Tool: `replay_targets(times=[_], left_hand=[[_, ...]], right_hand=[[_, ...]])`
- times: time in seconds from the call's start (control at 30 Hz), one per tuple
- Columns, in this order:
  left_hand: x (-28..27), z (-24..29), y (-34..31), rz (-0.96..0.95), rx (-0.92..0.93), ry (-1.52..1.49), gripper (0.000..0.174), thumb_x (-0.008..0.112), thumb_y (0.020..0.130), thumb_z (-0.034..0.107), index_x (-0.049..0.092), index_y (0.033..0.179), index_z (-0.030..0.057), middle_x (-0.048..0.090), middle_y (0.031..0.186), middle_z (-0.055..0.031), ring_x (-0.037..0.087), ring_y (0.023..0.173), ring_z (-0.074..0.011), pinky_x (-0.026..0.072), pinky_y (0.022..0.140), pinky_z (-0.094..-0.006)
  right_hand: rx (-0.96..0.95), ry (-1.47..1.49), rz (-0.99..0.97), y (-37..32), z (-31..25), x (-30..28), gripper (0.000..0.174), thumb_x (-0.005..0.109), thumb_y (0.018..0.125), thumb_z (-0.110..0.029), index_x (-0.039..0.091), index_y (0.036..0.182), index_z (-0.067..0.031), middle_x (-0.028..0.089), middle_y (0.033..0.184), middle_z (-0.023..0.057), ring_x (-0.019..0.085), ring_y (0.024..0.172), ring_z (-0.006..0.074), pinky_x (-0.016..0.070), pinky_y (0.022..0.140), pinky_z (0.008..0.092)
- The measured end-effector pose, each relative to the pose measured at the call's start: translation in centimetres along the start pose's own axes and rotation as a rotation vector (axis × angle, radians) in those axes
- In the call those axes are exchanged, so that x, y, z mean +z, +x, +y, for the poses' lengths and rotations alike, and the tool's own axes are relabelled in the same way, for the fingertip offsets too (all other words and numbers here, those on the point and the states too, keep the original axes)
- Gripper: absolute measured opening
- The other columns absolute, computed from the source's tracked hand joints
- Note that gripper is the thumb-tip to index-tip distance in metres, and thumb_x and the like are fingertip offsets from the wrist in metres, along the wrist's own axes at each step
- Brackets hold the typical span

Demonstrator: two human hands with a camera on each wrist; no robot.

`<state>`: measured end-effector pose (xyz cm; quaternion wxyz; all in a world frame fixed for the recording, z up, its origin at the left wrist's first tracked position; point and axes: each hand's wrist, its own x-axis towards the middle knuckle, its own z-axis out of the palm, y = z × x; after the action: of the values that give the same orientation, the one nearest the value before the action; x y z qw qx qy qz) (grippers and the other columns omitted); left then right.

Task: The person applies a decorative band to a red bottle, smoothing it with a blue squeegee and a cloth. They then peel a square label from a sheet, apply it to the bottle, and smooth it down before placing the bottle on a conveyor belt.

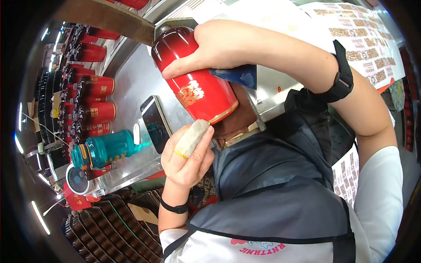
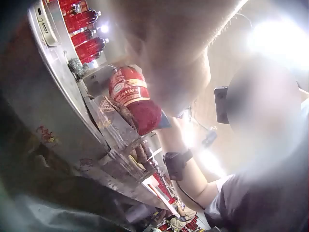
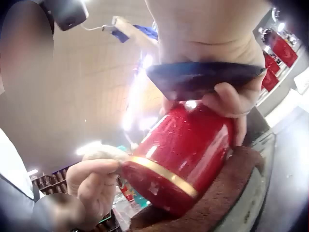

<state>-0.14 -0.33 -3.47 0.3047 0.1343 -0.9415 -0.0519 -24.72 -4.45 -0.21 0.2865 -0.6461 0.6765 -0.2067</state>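
Note:
A glossy red bottle (image 1: 209, 98) with a gold emblem, a gold band at its base and a dark shoulder lies tilted over a brown padded rest (image 1: 239, 116). Across its upper side my right hand (image 1: 215, 46) grips it, thumb along the wall. A flat dark-blue blade like a scraper (image 3: 203, 79) sits in that hand too, projecting past the palm. My left hand (image 1: 188, 155) pinches the gold-banded base edge; one finger wears a pale knitted finger cover (image 1: 193, 139). In the left wrist view that hand mostly hides behind its own blurred wrist.
Left of the bottle, a phone (image 1: 156, 124) lies on the metal bench beside a teal drink bottle (image 1: 109, 149) and a small white fan (image 1: 80, 179). Several red bottles (image 1: 97, 90) stand in rows beyond. A printed sheet (image 1: 364, 39) covers the right side.

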Motion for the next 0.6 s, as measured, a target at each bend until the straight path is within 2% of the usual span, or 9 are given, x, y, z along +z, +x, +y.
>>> replay_targets(times=[0.03, 0.1, 0.17, 0.23, 0.33, 0.43, 0.47, 0.5, 0.6], left_hand=[[0.0, 0.0, 0.0, -0.002, 0.006, 0.000, 0.034, 0.067, 0.074, -0.012, 0.077, 0.104, 0.0012, 0.073, 0.104, -0.0152, 0.069, 0.093, -0.0308, 0.0560, 0.083, -0.0370], [0.3, 0.0, -0.2, 0.026, -0.008, -0.020, 0.032, 0.067, 0.076, -0.011, 0.076, 0.104, 0.0009, 0.073, 0.104, -0.0151, 0.069, 0.094, -0.0311, 0.0557, 0.084, -0.0376], [0.5, 0.0, -0.8, 0.040, -0.023, -0.020, 0.031, 0.067, 0.077, -0.010, 0.076, 0.104, 0.0009, 0.073, 0.104, -0.0152, 0.069, 0.094, -0.0313, 0.0555, 0.084, -0.0379], [0.5, -0.1, -1.0, 0.052, -0.036, -0.020, 0.030, 0.067, 0.078, -0.009, 0.076, 0.105, 0.0009, 0.073, 0.104, -0.0152, 0.069, 0.095, -0.0315, 0.0554, 0.085, -0.0382], [0.5, -0.3, -1.1, 0.056, -0.044, -0.031, 0.029, 0.067, 0.079, -0.008, 0.076, 0.104, 0.0010, 0.072, 0.105, -0.0154, 0.069, 0.095, -0.0318, 0.0555, 0.085, -0.0382], [0.4, -0.8, -0.8, 0.052, 0.024, -0.009, 0.040, 0.072, 0.065, -0.006, 0.077, 0.104, 0.0013, 0.072, 0.107, -0.0124, 0.069, 0.095, -0.0287, 0.0580, 0.082, -0.0349], [0.3, -0.8, -0.6, 0.041, 0.046, 0.006, 0.040, 0.072, 0.064, -0.005, 0.077, 0.103, 0.0015, 0.072, 0.107, -0.0117, 0.069, 0.095, -0.0286, 0.0581, 0.082, -0.0347], [0.3, -0.8, -0.4, 0.030, 0.072, 0.019, 0.040, 0.072, 0.064, -0.005, 0.077, 0.102, 0.0016, 0.072, 0.107, -0.0111, 0.070, 0.095, -0.0284, 0.0583, 0.081, -0.0346], [0.2, -0.8, -0.1, 0.008, 0.108, 0.033, 0.039, 0.073, 0.062, -0.004, 0.078, 0.101, 0.0016, 0.072, 0.107, -0.0102, 0.070, 0.095, -0.0281, 0.0589, 0.080, -0.0341]], right_hand=[[0.002, 0.003, 0.005, 0.1, 0.6, 0.0, 0.088, 0.075, 0.071, -0.071, 0.070, 0.108, 0.0087, 0.074, 0.085, 0.0159, 0.072, 0.076, 0.0245, 0.0558, 0.073, 0.0333], [-0.050, 0.428, -0.107, 1.1, 3.4, 0.2, 0.090, 0.074, 0.072, -0.072, 0.068, 0.111, 0.0090, 0.072, 0.079, 0.0127, 0.070, 0.070, 0.0215, 0.0547, 0.069, 0.0307], [0.014, 0.750, -0.235, 1.4, 5.6, 0.2, 0.074, 0.078, 0.075, -0.065, 0.069, 0.104, 0.0023, 0.059, 0.061, 0.0010, 0.055, 0.055, 0.0055, 0.0416, 0.047, 0.0223], [0.017, 0.897, -0.360, 2.2, 6.5, 1.3, 0.066, 0.078, 0.076, -0.062, 0.068, 0.098, -0.0011, 0.055, 0.059, -0.0017, 0.051, 0.053, 0.0012, 0.0356, 0.042, 0.0212], [-0.028, 0.910, -0.389, 2.7, 6.3, 2.0, 0.071, 0.078, 0.074, -0.063, 0.069, 0.104, 0.0011, 0.063, 0.064, 0.0025, 0.060, 0.057, 0.0071, 0.0457, 0.048, 0.0244], [-0.015, 0.726, -0.131, 1.5, 3.5, 1.9, 0.077, 0.078, 0.071, -0.067, 0.071, 0.102, 0.0034, 0.071, 0.073, 0.0099, 0.069, 0.065, 0.0171, 0.0546, 0.060, 0.0298], [0.015, 0.439, -0.088, 0.9, 2.5, 0.8, 0.083, 0.078, 0.068, -0.070, 0.073, 0.098, 0.0066, 0.074, 0.086, 0.0170, 0.074, 0.078, 0.0248, 0.0569, 0.075, 0.0329], [0.082, 0.127, -0.048, 0.1, 0.1, -0.1, 0.084, 0.076, 0.068, -0.073, 0.074, 0.092, 0.0072, 0.074, 0.086, 0.0172, 0.073, 0.079, 0.0230, 0.0564, 0.076, 0.0328], [-0.003, 0.060, 0.022, 0.5, 1.4, 0.5, 0.087, 0.072, 0.068, -0.077, 0.075, 0.090, 0.0063, 0.072, 0.084, 0.0177, 0.070, 0.074, 0.0257, 0.0550, 0.071, 0.0341]])
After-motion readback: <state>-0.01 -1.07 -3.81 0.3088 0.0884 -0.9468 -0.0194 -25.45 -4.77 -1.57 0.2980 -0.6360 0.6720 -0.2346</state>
